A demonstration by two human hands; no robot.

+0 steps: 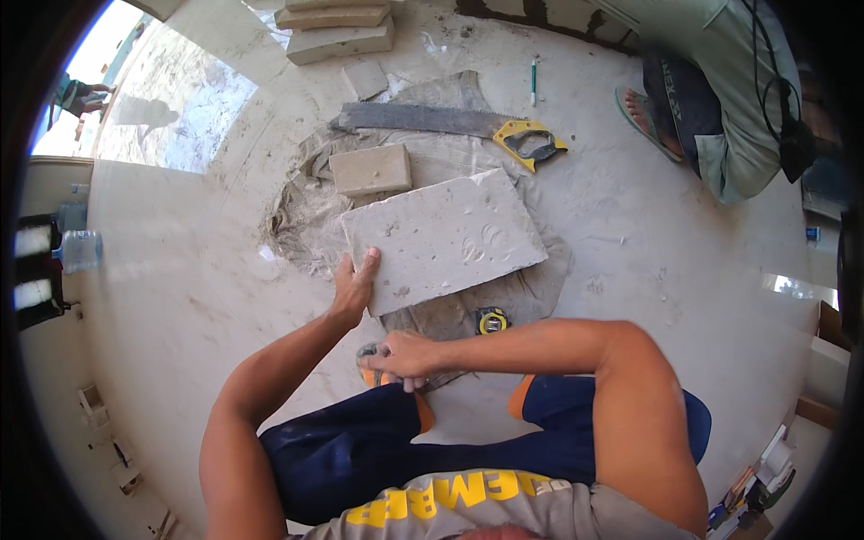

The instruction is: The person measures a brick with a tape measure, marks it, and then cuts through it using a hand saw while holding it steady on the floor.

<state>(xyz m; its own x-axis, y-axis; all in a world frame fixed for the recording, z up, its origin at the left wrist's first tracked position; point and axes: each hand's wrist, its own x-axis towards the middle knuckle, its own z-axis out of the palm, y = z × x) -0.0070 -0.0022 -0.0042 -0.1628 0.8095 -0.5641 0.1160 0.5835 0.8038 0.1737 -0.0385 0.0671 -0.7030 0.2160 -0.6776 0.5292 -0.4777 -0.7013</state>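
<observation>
A large pale block (445,238), like lightweight concrete with a pitted face, lies at a slant in front of me. My left hand (354,286) grips its left end, the thumb over the top face and the fingers partly hidden along the side. Nearer to me, my right hand (405,354) is closed beside my left foot (369,360), its fingers curled; whatever it may hold is hidden. A smaller block (371,169) sits just behind the large one. Past it lies a handsaw (432,118) with a yellow and black handle. A tape measure (491,320) rests at the large block's near edge.
A dusty crumpled sheet (301,211) spreads under the blocks. Stacked blocks (337,36) and a small offcut (364,79) are at the back. A green pencil-like stick (534,83) lies on the floor. Another person's leg (747,153) and sandalled foot (650,124) are at far right.
</observation>
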